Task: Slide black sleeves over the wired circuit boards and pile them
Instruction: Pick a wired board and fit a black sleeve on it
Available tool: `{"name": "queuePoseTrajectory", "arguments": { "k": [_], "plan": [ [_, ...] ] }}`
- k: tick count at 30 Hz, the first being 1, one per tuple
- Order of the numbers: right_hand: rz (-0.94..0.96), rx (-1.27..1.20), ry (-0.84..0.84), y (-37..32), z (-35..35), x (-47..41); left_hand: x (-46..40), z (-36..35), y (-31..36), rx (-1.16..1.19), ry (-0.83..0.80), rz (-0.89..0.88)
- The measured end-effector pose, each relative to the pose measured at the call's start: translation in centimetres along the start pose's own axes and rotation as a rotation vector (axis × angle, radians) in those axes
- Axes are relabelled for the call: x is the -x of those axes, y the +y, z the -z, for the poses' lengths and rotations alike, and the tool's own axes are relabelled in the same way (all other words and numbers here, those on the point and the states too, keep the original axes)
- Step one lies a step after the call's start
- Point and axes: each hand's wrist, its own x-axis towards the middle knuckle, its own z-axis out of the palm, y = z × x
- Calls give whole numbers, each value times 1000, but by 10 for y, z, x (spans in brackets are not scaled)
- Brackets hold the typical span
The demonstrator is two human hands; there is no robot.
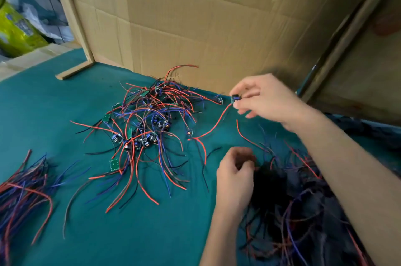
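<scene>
A tangled heap of bare circuit boards (143, 127) sprawls mid-surface, red, blue and black wires fanning out. One small board (235, 99) hangs raised at the right, red wire trailing down; dark sleeved boards (282, 200) pile blurrily at lower right.

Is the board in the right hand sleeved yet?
Bare: the board pinched by the right hand shows blue parts, no black sleeve.

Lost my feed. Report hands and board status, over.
Right hand pinches one board, red wire trailing. Left hand curled at the sleeved pile; grip unclear. Unsleeved heap waits on the cloth. Nothing in the way.
</scene>
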Motion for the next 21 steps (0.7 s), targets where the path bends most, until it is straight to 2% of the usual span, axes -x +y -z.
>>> {"name": "queuePoseTrajectory", "arguments": {
  "k": [2,5,7,9,12,13,15,17,19,21],
  "plan": [
    [8,-103,29,1,27,16,-1,1,0,101,48,25],
    [52,-247,-79,3,47,44,4,1,14,342,25,69],
    [66,-175,-145,11,40,62,8,3,27,496,-28,114],
    [101,40,-181,21,21,78,10,7,35,649,-96,204],
    [224,407,-248,32,-1,89,12,11,34,611,-212,190],
    [220,428,-287,34,1,88,13,11,32,566,-224,165],
    [125,256,-329,42,20,77,13,9,30,516,-205,172],
    [49,179,-193,60,49,54,12,8,29,465,-193,206],
    [-52,329,27,84,79,27,12,7,28,414,-192,226],
    [-207,488,110,113,101,1,13,5,27,387,-188,235]
  ]
}}
